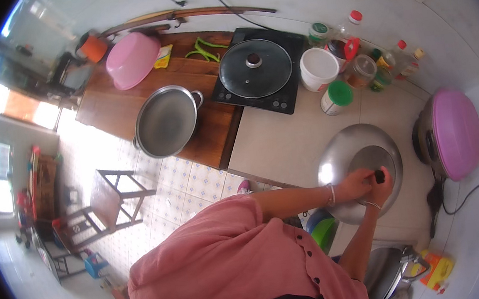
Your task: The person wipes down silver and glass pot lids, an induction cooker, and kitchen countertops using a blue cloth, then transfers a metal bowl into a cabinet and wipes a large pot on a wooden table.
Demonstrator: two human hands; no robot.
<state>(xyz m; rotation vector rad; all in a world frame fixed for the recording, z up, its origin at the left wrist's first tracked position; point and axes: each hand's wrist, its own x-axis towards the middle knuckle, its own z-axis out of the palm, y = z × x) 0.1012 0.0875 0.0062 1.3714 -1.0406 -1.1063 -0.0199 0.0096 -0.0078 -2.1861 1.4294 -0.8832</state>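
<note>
My right hand (384, 188) is curled around a small dark object (379, 176), too small to name. My left hand (355, 185) is right beside it, with its fingertips at the object's edge; whether they grip it I cannot tell. Both hands are over a wide, shiny stainless steel basin (332, 150) on the tiled counter (274, 145). Its inner floor is partly covered by my hands and forearms. Each wrist has a bracelet.
A sink (379, 271) with a tap (418, 264) lies near my right arm. A pink plastic basin (459, 133) stands by the wall. Jars and bottles, a green-lidded can (336, 97), a lidded pan (256, 74) on an induction cooker (283, 105), and a metal pot (166, 121) stand farther left.
</note>
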